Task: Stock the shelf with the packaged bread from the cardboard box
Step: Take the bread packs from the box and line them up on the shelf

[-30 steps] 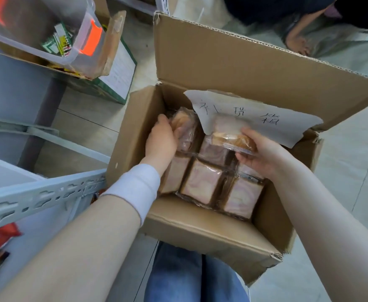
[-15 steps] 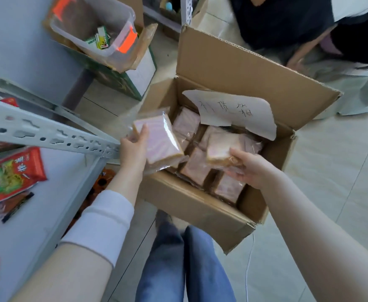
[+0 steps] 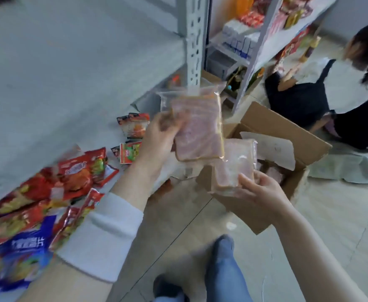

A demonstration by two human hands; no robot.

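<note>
The floor (image 3: 309,247) here is pale tile, and closest of all are the person's legs in blue jeans (image 3: 226,277), just in front of the cardboard box (image 3: 283,125). To the left of the box is a grey shelf (image 3: 69,83), and its near end is heaped with red and blue snack bags (image 3: 48,203). A white sleeve (image 3: 104,234) lies over those bags. The left hand (image 3: 159,138) is up in the air, above and to the left of the box. Its fingers are wrapped round the left edge of a pack of bread (image 3: 198,131) in clear plastic, held almost standing up. The right hand (image 3: 263,192) is lower, right over the near corner of the box, with its fingers clamped on the bottom of a second pack of bread (image 3: 235,166). The low corner of the top pack sits in front of the lower pack; I cannot tell if they touch. The box is open, with its flaps up. A white sheet of paper (image 3: 272,149) lies over part of the inside, and more packs of bread (image 3: 272,171) peek out under it. Behind the box and to its left stands a grey post (image 3: 195,40) with holes, then other shelves (image 3: 251,62) full of small boxes and bottles. Another person (image 3: 309,105) in dark clothes is bent down on the floor behind the box, to the right.
</note>
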